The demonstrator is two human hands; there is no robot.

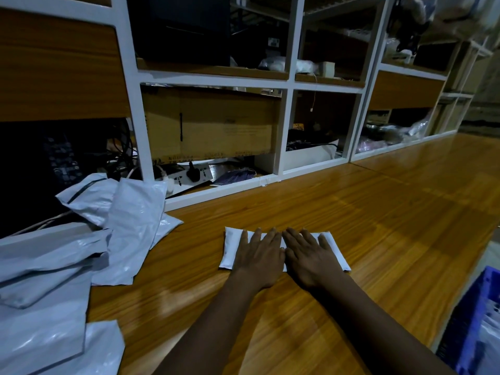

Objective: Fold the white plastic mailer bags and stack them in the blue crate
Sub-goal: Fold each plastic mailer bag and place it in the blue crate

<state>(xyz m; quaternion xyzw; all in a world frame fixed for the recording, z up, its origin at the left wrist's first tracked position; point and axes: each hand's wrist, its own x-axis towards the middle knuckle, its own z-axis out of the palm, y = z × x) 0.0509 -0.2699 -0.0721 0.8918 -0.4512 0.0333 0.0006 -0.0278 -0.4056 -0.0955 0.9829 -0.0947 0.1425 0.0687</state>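
Nearby, loose mailer bags (81, 239) flank the pressed folded bag (231, 250).

dim, bluish cast | glare on table (351, 212) | wide-angle edge bending, corners soft

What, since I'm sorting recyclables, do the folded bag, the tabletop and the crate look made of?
Folded bag: thin white plastic film, faintly glossy, softly puffed at its edges. Tabletop: wood or wood-look laminate, glossy; grain lines and bright reflections show. Blue crate: seemingly moulded plastic, with a perforated wall.
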